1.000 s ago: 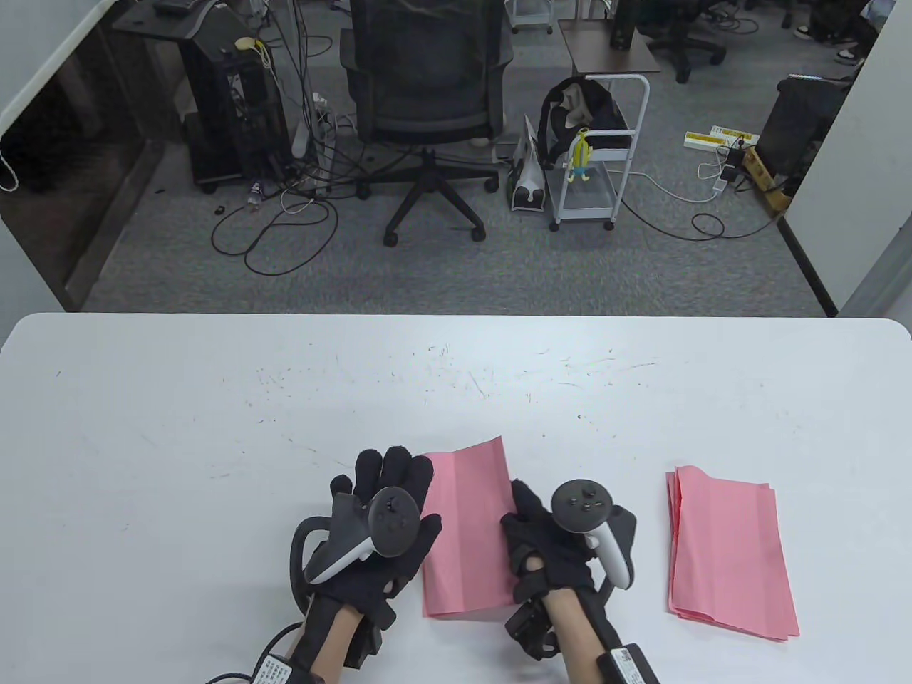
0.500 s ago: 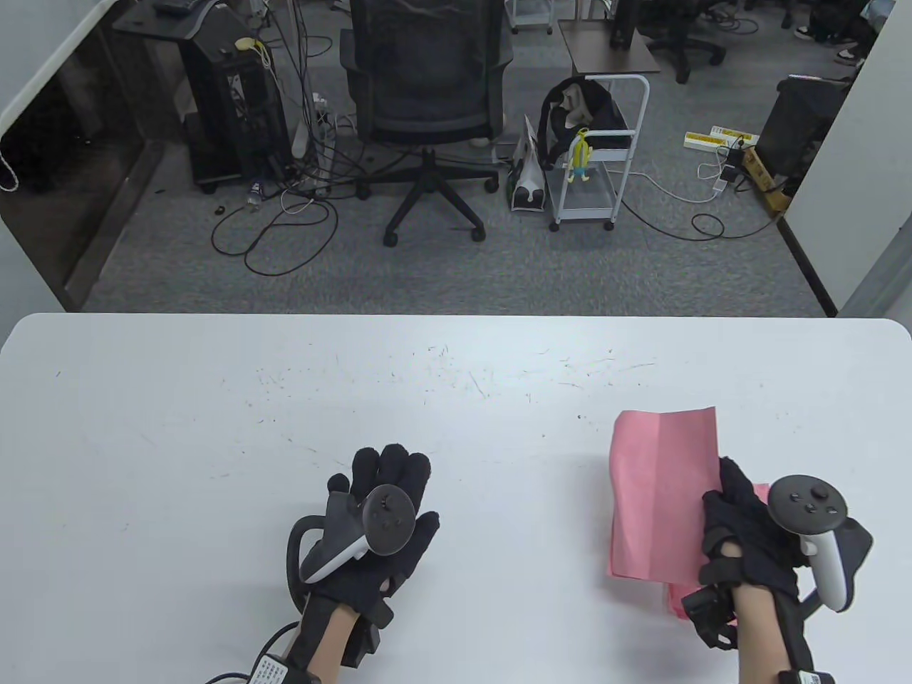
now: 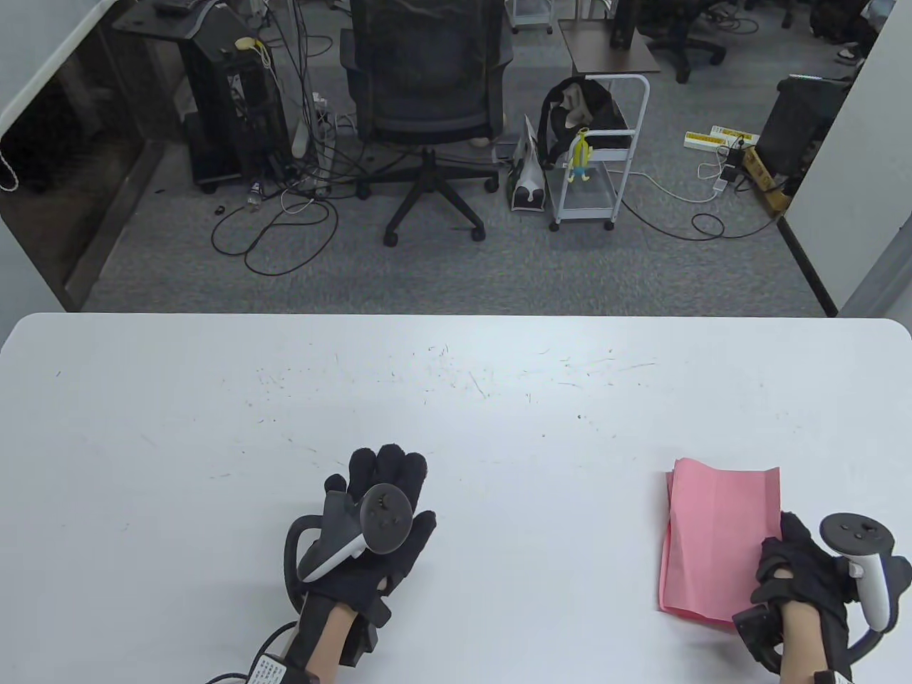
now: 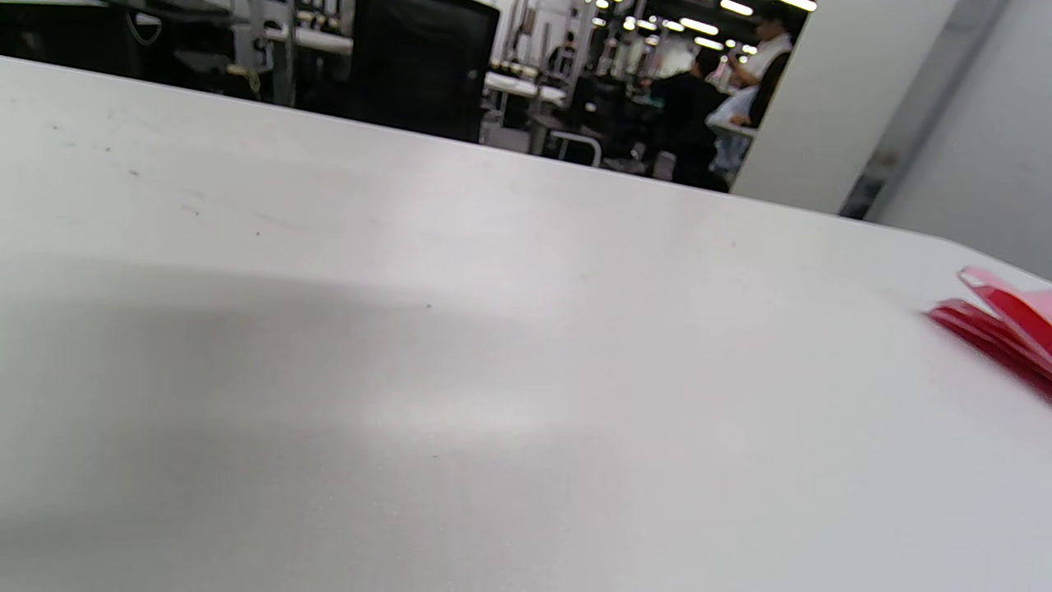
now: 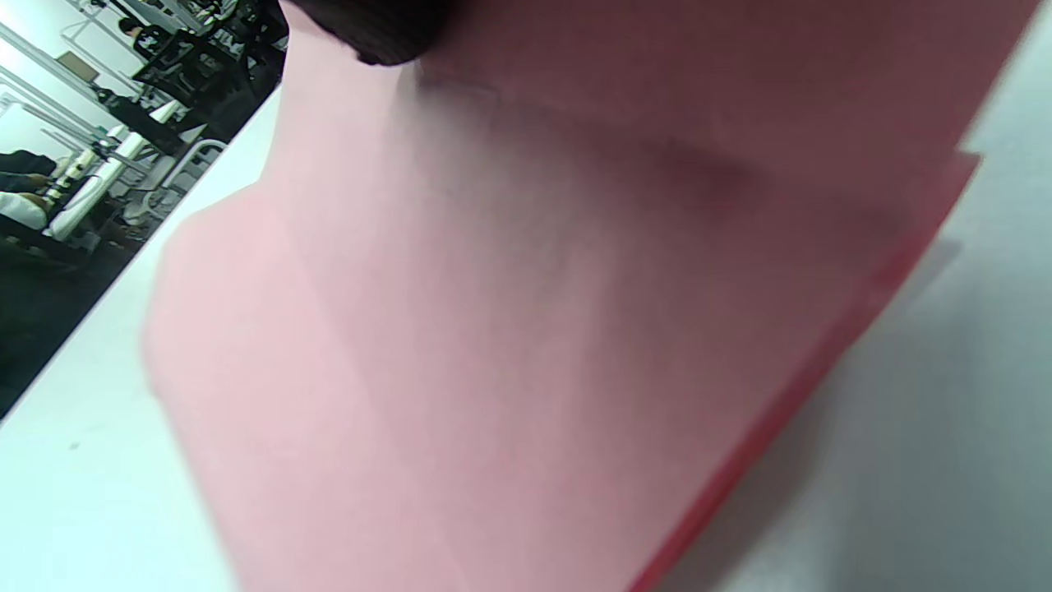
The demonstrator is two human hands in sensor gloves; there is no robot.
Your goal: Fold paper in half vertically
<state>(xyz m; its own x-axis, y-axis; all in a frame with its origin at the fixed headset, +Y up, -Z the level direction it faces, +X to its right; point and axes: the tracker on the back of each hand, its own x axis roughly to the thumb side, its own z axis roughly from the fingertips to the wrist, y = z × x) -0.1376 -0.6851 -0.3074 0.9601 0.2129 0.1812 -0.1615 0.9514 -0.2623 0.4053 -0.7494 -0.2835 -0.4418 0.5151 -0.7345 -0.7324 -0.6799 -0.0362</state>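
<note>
A folded pink paper lies at the table's near right, on top of a stack of folded pink papers whose edges show at its left. My right hand grips the top paper's right edge with curled fingers. In the right wrist view the paper fills the frame, one black fingertip on it, the stack's darker edge below. My left hand rests flat on the white table, fingers spread, holding nothing. The left wrist view shows the stack at far right.
Beyond the table's far edge stand an office chair, a white cart and floor cables. The tabletop bears only faint scratch marks.
My right hand carried the folded paper from the table's middle to the right and lowered it onto the stack. My left hand stayed flat in place.
</note>
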